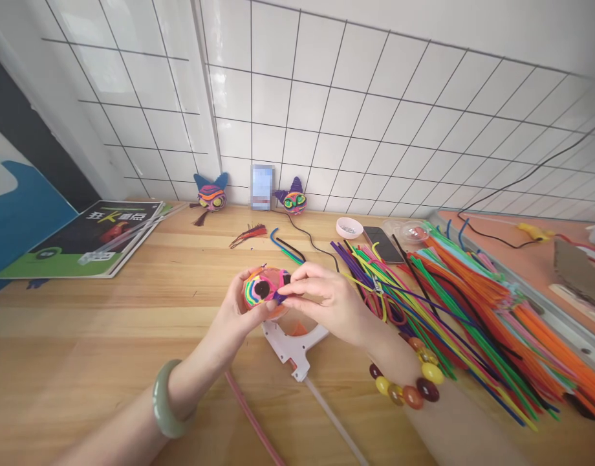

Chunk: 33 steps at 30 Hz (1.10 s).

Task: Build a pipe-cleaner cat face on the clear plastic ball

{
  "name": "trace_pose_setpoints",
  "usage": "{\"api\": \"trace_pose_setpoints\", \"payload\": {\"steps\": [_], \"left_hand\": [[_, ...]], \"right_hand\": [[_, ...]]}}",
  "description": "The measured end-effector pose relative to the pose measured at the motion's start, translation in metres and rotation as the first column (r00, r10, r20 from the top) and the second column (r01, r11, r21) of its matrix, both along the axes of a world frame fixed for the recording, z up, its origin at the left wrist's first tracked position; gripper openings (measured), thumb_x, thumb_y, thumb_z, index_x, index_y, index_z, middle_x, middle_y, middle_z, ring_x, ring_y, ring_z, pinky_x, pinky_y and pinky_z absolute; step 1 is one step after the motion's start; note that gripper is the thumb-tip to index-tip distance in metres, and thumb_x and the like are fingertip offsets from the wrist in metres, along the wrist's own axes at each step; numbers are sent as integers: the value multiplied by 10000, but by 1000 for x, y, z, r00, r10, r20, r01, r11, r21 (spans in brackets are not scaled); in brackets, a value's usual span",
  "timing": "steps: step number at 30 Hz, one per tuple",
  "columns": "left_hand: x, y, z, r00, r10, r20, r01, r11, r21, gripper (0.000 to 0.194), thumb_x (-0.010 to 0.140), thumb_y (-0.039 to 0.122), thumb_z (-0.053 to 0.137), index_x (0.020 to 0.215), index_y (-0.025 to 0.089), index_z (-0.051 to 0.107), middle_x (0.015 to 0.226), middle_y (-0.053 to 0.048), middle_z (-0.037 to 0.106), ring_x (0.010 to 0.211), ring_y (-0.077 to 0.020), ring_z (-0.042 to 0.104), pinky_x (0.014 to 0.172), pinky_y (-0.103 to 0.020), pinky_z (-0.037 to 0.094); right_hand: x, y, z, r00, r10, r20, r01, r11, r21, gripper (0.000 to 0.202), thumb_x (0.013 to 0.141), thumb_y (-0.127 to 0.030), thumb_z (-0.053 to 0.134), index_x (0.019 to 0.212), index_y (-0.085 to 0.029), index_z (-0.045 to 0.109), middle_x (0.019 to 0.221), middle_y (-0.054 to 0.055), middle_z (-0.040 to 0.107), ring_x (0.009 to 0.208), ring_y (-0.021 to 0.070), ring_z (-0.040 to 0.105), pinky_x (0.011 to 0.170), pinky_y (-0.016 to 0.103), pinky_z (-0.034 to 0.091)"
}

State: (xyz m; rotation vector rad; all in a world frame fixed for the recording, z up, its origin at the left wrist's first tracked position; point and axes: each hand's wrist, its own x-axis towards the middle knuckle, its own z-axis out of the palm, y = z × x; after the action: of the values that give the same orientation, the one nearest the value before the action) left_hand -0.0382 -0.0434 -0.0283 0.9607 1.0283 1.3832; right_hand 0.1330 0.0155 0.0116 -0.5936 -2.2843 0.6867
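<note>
My left hand (242, 304) grips a round craft animal head (253, 289), striped in rainbow pipe cleaner with dark round eyes. Thumb and fingers of my right hand (321, 294) are pinched at its front, on a short purple pipe cleaner piece (279, 297); its far end is hidden. Directly below the hands lies a white hot glue gun (297, 353), with a stick trailing from its back toward me. Part of the head's right side is covered by my right fingers.
Two finished-looking craft heads (211, 194) (295, 199) and a propped phone (262, 188) stand along the tiled wall. Many pipe cleaners (453, 310) cover the right side. A pink bowl (349, 227), a dark phone (383, 244) and a magazine (98, 233) also lie there.
</note>
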Motion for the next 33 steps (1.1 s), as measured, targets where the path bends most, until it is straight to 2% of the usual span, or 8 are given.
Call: {"api": "trace_pose_setpoints", "payload": {"steps": [13,18,24,33], "left_hand": [[0,1,-1,1000,0,4,0,1000,-5,526,749,288,674,1212,238,430,1244,-80,544,1147,-247,491,896,-318,442],[1,-1,-1,999,-13,33,14,999,-30,539,739,307,678,1217,246,437,1243,-88,548,1149,-273,493,847,-345,480],[0,0,0,999,-22,35,23,999,-28,525,741,302,682,1196,239,429,1270,-84,526,1169,-260,479,908,-342,441],[-1,1,-1,999,-34,36,35,999,-19,547,725,291,696,1187,224,409,1284,-93,503,1184,-271,457,937,-354,419]], "right_hand": [[2,7,-6,997,64,-39,-67,995,-79,239,806,-117,618,1004,-229,692,858,8,539,806,115,564,731,240,469],[3,9,-10,996,71,-60,-76,993,-88,236,817,-149,613,1005,-266,694,846,9,533,793,121,561,727,257,473],[2,10,-10,989,112,-94,-118,991,-59,232,828,-173,606,1018,-277,689,817,4,526,756,112,553,683,251,474],[3,11,-10,990,105,-93,-114,989,-96,230,817,-163,618,1003,-274,696,818,3,519,747,108,547,660,242,463]]}}
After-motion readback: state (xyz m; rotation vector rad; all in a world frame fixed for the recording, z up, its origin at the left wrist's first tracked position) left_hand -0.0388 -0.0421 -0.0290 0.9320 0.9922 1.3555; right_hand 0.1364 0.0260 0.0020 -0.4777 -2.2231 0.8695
